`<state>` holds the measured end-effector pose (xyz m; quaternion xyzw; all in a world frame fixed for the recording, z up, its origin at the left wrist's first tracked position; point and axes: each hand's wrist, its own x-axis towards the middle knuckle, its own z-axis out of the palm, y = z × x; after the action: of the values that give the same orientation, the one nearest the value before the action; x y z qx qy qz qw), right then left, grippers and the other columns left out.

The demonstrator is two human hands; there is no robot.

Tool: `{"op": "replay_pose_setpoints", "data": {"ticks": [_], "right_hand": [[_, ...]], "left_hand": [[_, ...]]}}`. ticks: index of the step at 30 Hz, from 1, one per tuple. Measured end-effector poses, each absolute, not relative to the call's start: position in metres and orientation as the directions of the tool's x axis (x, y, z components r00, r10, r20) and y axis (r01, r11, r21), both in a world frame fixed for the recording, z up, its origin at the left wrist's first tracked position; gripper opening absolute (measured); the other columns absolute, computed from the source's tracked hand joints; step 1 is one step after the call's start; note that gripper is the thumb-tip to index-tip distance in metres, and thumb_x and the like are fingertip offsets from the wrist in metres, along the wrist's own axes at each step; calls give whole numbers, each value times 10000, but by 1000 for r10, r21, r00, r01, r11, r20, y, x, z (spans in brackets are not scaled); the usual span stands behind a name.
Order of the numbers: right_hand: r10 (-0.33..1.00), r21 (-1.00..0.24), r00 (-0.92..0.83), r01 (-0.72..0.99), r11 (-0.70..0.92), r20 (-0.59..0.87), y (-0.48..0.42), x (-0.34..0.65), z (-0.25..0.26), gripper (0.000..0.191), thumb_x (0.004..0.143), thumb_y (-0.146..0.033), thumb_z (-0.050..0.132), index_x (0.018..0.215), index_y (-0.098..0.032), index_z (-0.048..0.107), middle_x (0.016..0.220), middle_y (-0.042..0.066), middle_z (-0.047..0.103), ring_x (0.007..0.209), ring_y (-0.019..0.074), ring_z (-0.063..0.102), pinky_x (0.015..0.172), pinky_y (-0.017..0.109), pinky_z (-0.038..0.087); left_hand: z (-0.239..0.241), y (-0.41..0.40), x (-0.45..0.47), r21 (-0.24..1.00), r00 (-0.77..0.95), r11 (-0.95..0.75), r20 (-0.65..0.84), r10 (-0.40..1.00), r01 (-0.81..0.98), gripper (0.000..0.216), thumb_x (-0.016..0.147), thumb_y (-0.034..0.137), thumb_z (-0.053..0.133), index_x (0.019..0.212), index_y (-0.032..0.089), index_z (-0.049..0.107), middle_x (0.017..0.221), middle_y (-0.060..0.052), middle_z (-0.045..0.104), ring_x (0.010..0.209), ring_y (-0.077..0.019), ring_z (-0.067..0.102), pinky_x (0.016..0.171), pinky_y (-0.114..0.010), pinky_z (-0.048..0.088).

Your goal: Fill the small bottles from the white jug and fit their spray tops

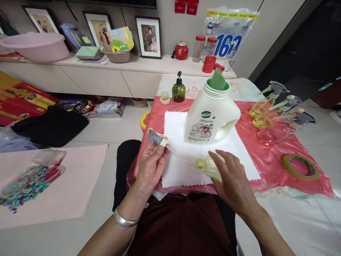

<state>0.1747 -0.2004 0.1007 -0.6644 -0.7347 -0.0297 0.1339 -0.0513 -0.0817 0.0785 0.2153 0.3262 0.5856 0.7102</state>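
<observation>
My left hand point(150, 163) pinches a grey and cream spray head point(156, 138) between thumb and fingers. Its thin clear dip tube point(182, 157) runs right, towards the neck of a pale yellow-green clear bottle point(209, 167); whether the tip is inside the neck I cannot tell. My right hand point(234, 179) is curved over that bottle, which is tipped towards the left, and hides its base. Both hands are above a white scalloped mat point(174, 177). Behind them a large white detergent jug point(195, 113) stands upright on the mat, with a green spout showing at its mouth.
Several spray bottles point(277, 129) stand on the right of the red plastic cover point(250, 142), near a tape roll point(299, 166). A green pump bottle point(178, 89) and a cream cap point(165, 97) are at the back left. Small coloured pieces point(29, 190) lie on a pink sheet.
</observation>
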Motion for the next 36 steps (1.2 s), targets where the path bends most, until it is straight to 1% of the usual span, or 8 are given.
{"op": "replay_pose_setpoints", "data": {"ticks": [3, 6, 11, 18, 21, 25, 31, 36], "right_hand": [[972, -194, -81, 973, 125, 220, -201, 164, 99, 783, 787, -82, 575, 1511, -252, 327, 1431, 171, 431, 1268, 357, 458, 920, 562, 529], [971, -262, -87, 954, 146, 224, -202, 152, 97, 791, 809, -121, 593, 1535, -237, 301, 1378, 169, 462, 1215, 338, 485, 915, 545, 538], [964, -400, -104, 895, 198, 244, -205, 140, 94, 788, 862, -199, 576, 1565, -230, 220, 1409, 164, 460, 1243, 326, 488, 961, 546, 537], [969, -541, -64, 819, 189, 240, -212, 139, 88, 732, 893, -264, 610, 1545, -265, 276, 1405, 140, 477, 1245, 303, 516, 982, 518, 540], [971, -599, -65, 777, 195, 231, -214, 140, 87, 724, 902, -307, 630, 1541, -283, 292, 1400, 129, 484, 1248, 291, 521, 985, 492, 544], [982, -698, -57, 696, 167, 179, -217, 140, 85, 737, 886, -349, 656, 1535, -309, 309, 1397, 103, 493, 1242, 255, 548, 990, 423, 555], [984, -728, -61, 665, 165, 167, -219, 136, 81, 741, 885, -369, 648, 1540, -319, 305, 1402, 92, 494, 1257, 247, 537, 1028, 425, 531], [977, -726, -39, 663, 182, 209, -218, 133, 81, 737, 877, -373, 651, 1532, -302, 322, 1399, 84, 502, 1252, 226, 541, 1030, 384, 529]], "left_hand": [[80, -91, -43, 700, 130, 231, -196, 972, -675, 371, 630, 227, 938, 950, 194, 754, 911, 2, 731, 782, -123, 663, 792, -268, 542], [81, -102, -35, 706, 196, 287, -210, 958, -648, 396, 598, 262, 956, 944, 211, 769, 948, 1, 751, 768, -127, 662, 783, -282, 531], [77, -114, -33, 694, 251, 361, -259, 933, -623, 452, 551, 286, 982, 944, 203, 775, 951, 0, 755, 839, -135, 666, 874, -292, 503], [72, -116, -38, 667, 301, 406, -275, 913, -625, 488, 545, 288, 986, 971, 188, 770, 945, -11, 753, 882, -165, 681, 940, -329, 487], [71, -117, -38, 643, 319, 427, -285, 904, -636, 508, 534, 280, 995, 977, 176, 769, 913, -1, 754, 876, -146, 685, 915, -289, 491], [74, -117, -39, 641, 346, 441, -277, 896, -628, 505, 537, 281, 997, 974, 167, 771, 903, -3, 761, 837, -124, 684, 855, -258, 499], [84, -116, -39, 659, 334, 411, -248, 909, -630, 472, 547, 278, 992, 953, 176, 773, 885, -2, 751, 793, -127, 681, 787, -245, 506], [82, -118, -37, 660, 335, 384, -207, 919, -645, 455, 582, 294, 978, 975, 190, 773, 922, -5, 754, 841, -138, 691, 843, -261, 512]]}}
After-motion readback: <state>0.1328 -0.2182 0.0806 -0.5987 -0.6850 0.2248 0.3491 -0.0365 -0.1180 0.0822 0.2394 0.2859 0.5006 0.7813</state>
